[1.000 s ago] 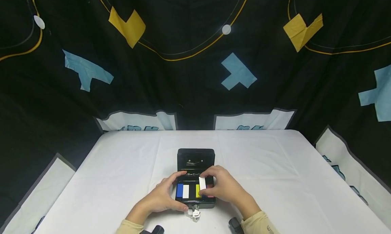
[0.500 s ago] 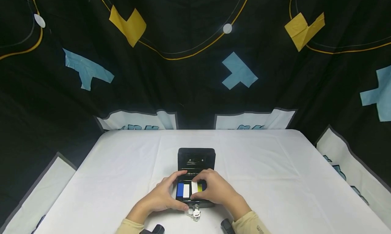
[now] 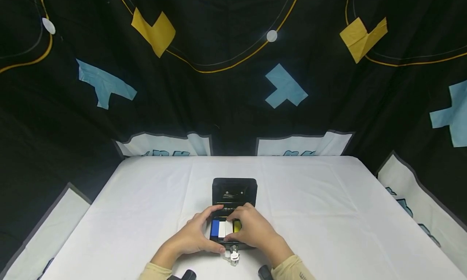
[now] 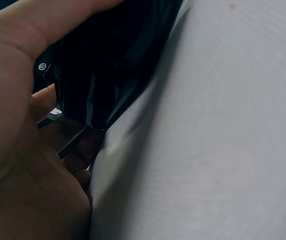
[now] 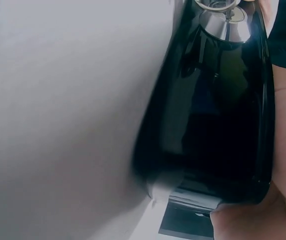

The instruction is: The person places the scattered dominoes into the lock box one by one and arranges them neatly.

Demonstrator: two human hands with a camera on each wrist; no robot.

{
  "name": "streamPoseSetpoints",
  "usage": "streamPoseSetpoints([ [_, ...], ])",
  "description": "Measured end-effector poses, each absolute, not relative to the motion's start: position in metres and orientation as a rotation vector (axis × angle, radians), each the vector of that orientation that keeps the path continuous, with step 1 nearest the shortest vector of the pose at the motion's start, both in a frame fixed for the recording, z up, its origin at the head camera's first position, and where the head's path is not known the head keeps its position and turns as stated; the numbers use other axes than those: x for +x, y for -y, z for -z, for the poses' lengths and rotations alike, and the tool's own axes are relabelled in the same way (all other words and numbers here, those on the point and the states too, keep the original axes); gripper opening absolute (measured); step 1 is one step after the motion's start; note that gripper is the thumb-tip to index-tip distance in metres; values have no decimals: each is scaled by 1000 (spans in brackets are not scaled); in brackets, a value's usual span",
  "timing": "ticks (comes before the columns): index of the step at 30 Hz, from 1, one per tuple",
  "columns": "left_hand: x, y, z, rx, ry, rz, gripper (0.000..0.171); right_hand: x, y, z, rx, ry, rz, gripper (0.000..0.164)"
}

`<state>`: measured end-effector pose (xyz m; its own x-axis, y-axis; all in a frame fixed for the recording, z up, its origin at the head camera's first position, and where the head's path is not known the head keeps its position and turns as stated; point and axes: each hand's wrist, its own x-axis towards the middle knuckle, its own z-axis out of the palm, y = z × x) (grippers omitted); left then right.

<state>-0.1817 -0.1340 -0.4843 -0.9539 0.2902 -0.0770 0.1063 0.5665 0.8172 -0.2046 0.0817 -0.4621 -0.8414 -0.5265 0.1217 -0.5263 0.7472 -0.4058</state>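
Observation:
A small black cash box (image 3: 234, 187) stands on the table with its lid up. My left hand (image 3: 195, 236) grips its left side, thumb at the front and fingers toward the hinge; the left wrist view shows the palm (image 4: 8, 115) against the dark wall. My right hand (image 3: 254, 228) pinches a white block (image 3: 229, 227) inside the box between thumb and fingertips. This block lies right alongside another white block (image 3: 221, 229), which has a blue block (image 3: 215, 228) to its left. Part of a yellow block (image 3: 237, 225) shows beneath the right hand, which hides the box's right end.
Keys (image 3: 234, 255) hang from the lock at the box's front. White cloth covers the table (image 3: 310, 215). A black curtain (image 3: 219, 105) with yellow and blue shapes hangs behind. Dark wrist devices (image 3: 264, 272) sit by the sleeves.
My right hand has moved left across the box, carrying the white block from above the right end to beside the other white block. The left hand has stayed put.

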Motion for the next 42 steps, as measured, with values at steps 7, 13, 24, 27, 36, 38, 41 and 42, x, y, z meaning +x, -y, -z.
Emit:
streamPoseSetpoints([
  [7,-182,135,484,334,-2601,-1329,109,-204,-79,463,-888,-2949,645,48],
  [13,-182,136,484,335,-2601,-1332,108,-204,-76,465,-885,-2960,617,48],
  [24,-180,133,484,313,-2582,-1351,108,-202,-76,466,-877,-2974,601,47],
  [27,-180,133,484,313,-2586,-1347,108,-202,-76,467,-879,-2977,595,47],
  [36,-181,133,485,314,-2583,-1352,108,-202,-76,466,-884,-2985,601,48],
  [38,-181,133,484,314,-2581,-1356,108,-202,-76,466,-885,-2986,597,48],
  [41,-181,133,484,316,-2583,-1355,108,-202,-76,466,-888,-2986,596,49],
  [42,-181,133,484,319,-2583,-1355,108,-202,-76,466,-889,-2984,597,50],
])
